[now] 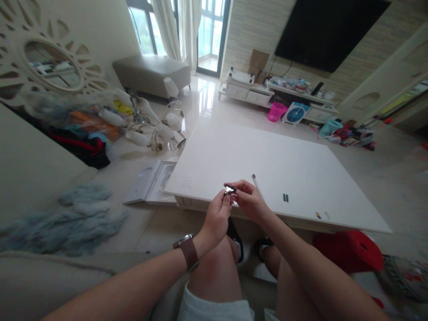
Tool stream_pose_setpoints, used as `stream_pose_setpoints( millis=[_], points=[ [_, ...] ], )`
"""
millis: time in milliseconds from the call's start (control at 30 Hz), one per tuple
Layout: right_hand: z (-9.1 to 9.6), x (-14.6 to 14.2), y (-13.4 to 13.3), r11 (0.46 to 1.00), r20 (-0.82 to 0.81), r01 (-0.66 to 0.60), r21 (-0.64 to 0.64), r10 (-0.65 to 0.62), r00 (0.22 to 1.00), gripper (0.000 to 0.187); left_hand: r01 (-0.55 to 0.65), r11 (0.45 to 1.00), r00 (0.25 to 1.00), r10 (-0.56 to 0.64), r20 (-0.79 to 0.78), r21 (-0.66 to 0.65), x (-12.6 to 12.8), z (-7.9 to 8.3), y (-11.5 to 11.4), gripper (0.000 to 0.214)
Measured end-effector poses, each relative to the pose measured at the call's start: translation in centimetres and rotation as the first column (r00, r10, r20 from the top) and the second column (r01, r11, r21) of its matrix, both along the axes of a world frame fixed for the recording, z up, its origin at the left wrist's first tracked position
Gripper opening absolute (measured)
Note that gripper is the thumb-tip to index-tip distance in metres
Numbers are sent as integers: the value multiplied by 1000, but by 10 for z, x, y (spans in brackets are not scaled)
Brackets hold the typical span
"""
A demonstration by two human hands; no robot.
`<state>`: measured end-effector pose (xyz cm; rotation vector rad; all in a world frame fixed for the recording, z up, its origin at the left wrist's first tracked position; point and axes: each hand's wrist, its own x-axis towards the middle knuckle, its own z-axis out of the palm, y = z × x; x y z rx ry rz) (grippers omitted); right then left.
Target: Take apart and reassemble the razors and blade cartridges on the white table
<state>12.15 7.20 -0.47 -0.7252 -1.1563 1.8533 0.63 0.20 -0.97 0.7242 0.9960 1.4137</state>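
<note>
Just above the near edge of a large white table [234,151], both hands meet at a small black-and-silver piece [230,189], whose exact kind I cannot make out. My left hand [216,215], with a brown-strapped watch [189,252] on its wrist, pinches it from below. The fingers of my right hand [250,201] are closed on its dark upper part and hide some of it. Beyond the right hand lies a slim white stick with a dark end [256,182]. Two short dark green cylinders [285,197], like batteries, lie farther right.
Two tiny pieces [318,215] lie near the table's right front edge. An opened white box [157,183] is on the floor at the table's left, with a chandelier [150,122] behind it. A red roll-shaped object [351,251] stands at the front right.
</note>
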Motion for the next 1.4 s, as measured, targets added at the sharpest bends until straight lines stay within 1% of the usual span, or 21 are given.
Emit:
stream_pose_setpoints(
  millis=[167,267,400,533,667,800,967,1100,1200,1300,1400],
  points=[
    [5,0,3,1000,-35,-9,-23,9,999,26,27,999,1000,-27,4,30,1,0,0,35],
    [6,-2,3,999,-29,-23,-46,22,999,29,34,999,998,-35,45,25,1,3,0,36],
    [6,-6,2,997,-10,-23,-75,22,1000,31,36,999,993,-35,114,-5,0,8,0,37],
    [3,-8,1,999,6,18,-41,-18,1000,35,39,997,995,-33,97,-62,-1,10,-1,31],
    [-1,-6,2,994,30,112,6,-112,993,32,50,996,998,-47,46,-69,-2,10,0,27],
    [1,-5,4,989,34,148,-18,-147,989,20,5,999,1000,-5,9,-53,-1,8,3,26],
    [4,-6,5,989,38,141,-35,-140,989,14,-29,997,999,28,-24,-73,-1,3,7,29],
    [4,-5,5,989,72,150,-20,-148,986,16,-42,995,999,39,-30,-85,-1,1,7,32],
    [4,-4,3,992,94,126,13,-127,987,17,-22,996,999,19,-33,-89,-1,1,6,33],
    [2,-3,3,995,116,71,71,-79,990,19,-19,994,999,15,-40,-103,0,1,5,33],
    [-2,-4,2,991,177,39,128,-62,982,18,-26,994,999,22,-47,-105,0,2,5,32]
  ],
)
